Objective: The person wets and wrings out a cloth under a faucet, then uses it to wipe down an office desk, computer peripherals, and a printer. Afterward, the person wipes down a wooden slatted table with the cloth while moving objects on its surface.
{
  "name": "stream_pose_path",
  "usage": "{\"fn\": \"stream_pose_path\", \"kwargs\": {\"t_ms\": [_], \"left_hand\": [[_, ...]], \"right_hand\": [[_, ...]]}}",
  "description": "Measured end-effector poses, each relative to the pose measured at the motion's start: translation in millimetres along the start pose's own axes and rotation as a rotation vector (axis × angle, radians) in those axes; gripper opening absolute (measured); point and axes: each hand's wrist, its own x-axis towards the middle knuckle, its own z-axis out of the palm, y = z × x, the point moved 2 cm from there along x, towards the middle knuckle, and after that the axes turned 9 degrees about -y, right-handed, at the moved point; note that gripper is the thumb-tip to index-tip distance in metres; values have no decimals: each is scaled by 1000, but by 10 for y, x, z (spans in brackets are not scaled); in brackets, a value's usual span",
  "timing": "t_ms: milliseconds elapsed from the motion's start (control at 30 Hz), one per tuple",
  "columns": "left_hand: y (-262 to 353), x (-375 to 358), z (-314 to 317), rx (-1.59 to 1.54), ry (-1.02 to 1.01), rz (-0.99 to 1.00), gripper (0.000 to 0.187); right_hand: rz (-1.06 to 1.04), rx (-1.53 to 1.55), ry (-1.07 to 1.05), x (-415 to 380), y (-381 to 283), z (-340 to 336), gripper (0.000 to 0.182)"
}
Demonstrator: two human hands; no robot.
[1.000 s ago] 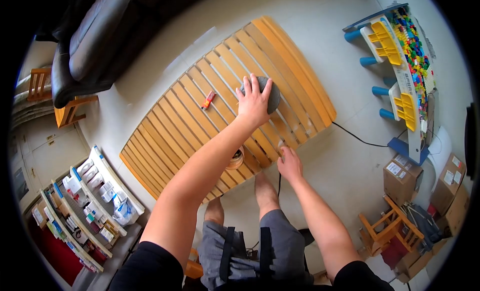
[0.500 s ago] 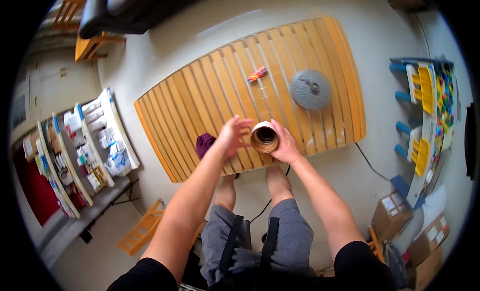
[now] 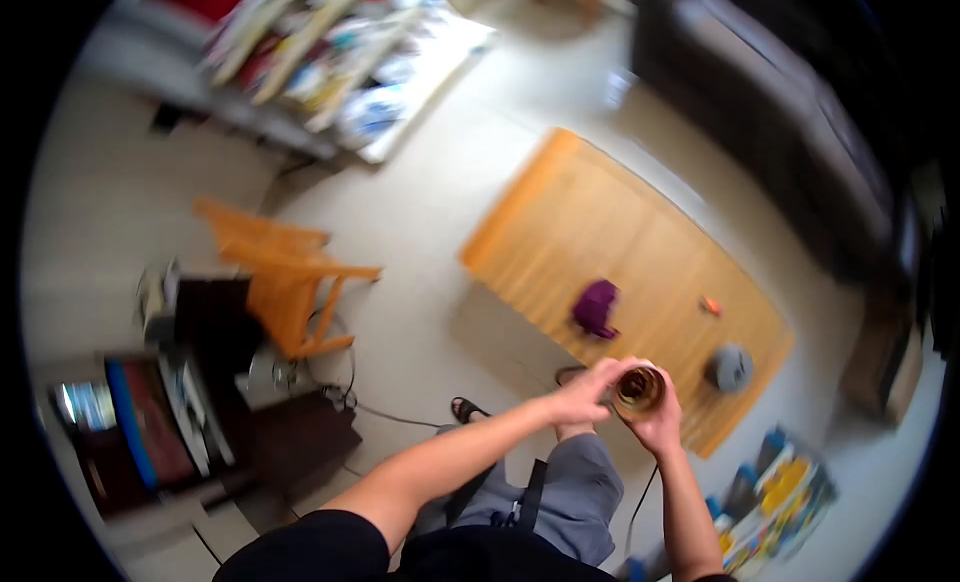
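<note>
A round, open-topped cup (image 3: 638, 388) with a brownish inside is held over the near edge of the slatted wooden table (image 3: 640, 244). My right hand (image 3: 661, 428) wraps round its right and lower side. On the other side, my left hand (image 3: 583, 393) grips near the rim with its fingers bent. What lies inside the cup is too dark to make out. A crumpled dark purple cloth (image 3: 597, 309) rests on the table beyond my left hand. Farther right are a small orange-red packet (image 3: 711, 306) and a round grey object (image 3: 731, 369).
To the left stands a wooden chair (image 3: 290, 277), with cables on the floor by it. Loaded shelves (image 3: 330, 62) are at the upper left and a dark sofa (image 3: 770, 112) at the upper right. A toy table with colourful bricks (image 3: 785, 497) is at lower right.
The view has swung left, bringing the chair and dark furniture in. My left hand has come from beside the cup onto it; my right hand keeps its hold.
</note>
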Motion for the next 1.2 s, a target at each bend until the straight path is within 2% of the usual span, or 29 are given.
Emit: {"fn": "stream_pose_path", "kwargs": {"t_ms": [133, 267, 333, 400, 467, 533, 567, 600, 667, 700, 733, 800, 867, 900, 933, 1000, 1067, 1100, 1133, 1167, 1200], "left_hand": [[605, -1109, -223, 215, 424, 228, 96], [1165, -2371, -634, 215, 687, 225, 97], [1370, -3043, -899, 206, 843, 218, 97], [1510, -3595, -1147, 206, 882, 44, 95], [1734, -4206, -1366, 251, 1018, 51, 92], [1725, -4788, -1394, 365, 1235, 44, 92], [1728, -5021, -1408, 427, 1374, 42, 93], [1709, -5244, -1417, 425, 1406, 41, 93], [1698, -5753, -1473, 249, 1647, 36, 90], [1519, -5968, -1509, 141, 1763, 171, 85], [1364, -6165, -1503, 76, 1862, 281, 81], [1149, -6697, -1480, 27, 2029, 485, 73], [869, -7288, -1381, 37, 2208, 516, 75], [668, -7568, -1305, 43, 2312, 500, 76], [545, -7838, -1201, 50, 2455, 403, 79], [391, -8298, -943, -2, 2748, 153, 87], [285, -8747, -706, 32, 2885, -165, 88], [212, -8963, -595, 40, 2942, -309, 89], [76, -9169, -505, 47, 2989, -408, 89], [-66, -9366, -417, 60, 3029, -394, 90], [-224, -9551, -351, 80, 3055, -377, 91]], "right_hand": [[-93, 6, -243, 100, -1268, 636, 70], [-199, -125, -451, 81, -2107, 1570, 70], [-212, -97, -559, 138, -2531, 2166, 70], [-169, 9, -629, 164, -2988, 2701, 70], [-247, -23, -762, 215, -3465, 3252, 67], [-345, -196, -922, 225, -3836, 3811, 66], [-425, -162, -1021, 308, -3915, 4095, 72], [-500, -125, -1116, 377, -3979, 4388, 78], [-491, -27, -1235, 335, -4250, 4950, 91], [-501, -262, -1254, 381, -4298, 5114, 98], [-552, -325, -1257, 373, -4369, 5260, 93], [-574, -434, -1272, 405, -4327, 5561, 91], [-582, -489, -1282, 497, -4147, 5735, 86], [-485, -564, -1313, 575, -3995, 5770, 85], [-387, -635, -1332, 657, -3830, 5812, 83], [-388, -730, -1343, 832, -3502, 5746, 79], [-196, -1016, -1271, 1036, -3188, 5570, 71], [-196, -1077, -1256, 1226, -2929, 5474, 65], [-294, -1089, -1271, 1519, -2503, 5246, 60], [-613, -1077, -1292, 1743, -2129, 5012, 55], [-689, -1064, -1240, 1953, -1771, 4728, 51]]}}
